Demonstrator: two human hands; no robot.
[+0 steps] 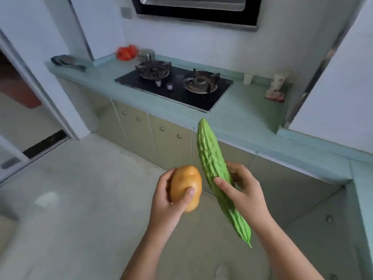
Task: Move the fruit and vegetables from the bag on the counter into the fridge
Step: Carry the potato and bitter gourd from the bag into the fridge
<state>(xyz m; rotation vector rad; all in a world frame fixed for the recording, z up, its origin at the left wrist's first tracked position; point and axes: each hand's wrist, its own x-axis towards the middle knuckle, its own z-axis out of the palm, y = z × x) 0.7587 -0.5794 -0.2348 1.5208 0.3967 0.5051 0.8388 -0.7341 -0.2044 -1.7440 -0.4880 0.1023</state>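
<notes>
- Both forearms came up from the bottom edge over the pale floor (80,199), with the 2 hands side by side in front of the cupboard doors (167,142).
- Left hand (167,201) gripped a yellow-brown potato (186,186). Its fingers curled round the potato's left side and its thumb pressed on the front.
- Right hand (244,190) held a bitter gourd (214,158) near its middle, closed partway round it, with the thumb laid across the near face and the fingers wrapped behind.
- That gourd was tilted. Its blunt upper end pointed up toward the edge of the green counter (242,114), and its thin tail hung down past the right wrist.
- Potato and gourd sat just beside each other; whether they touched could not be told.
- Far back on the counter lay a red plastic bag (126,52), well apart from both hands and just beside a metal canister (147,54).
- Between the bag and the hands sat a black 2-burner gas hob (175,85).
- Toward the counter's right end stood a pale cup (248,77), with a packet (277,87) near it.
</notes>
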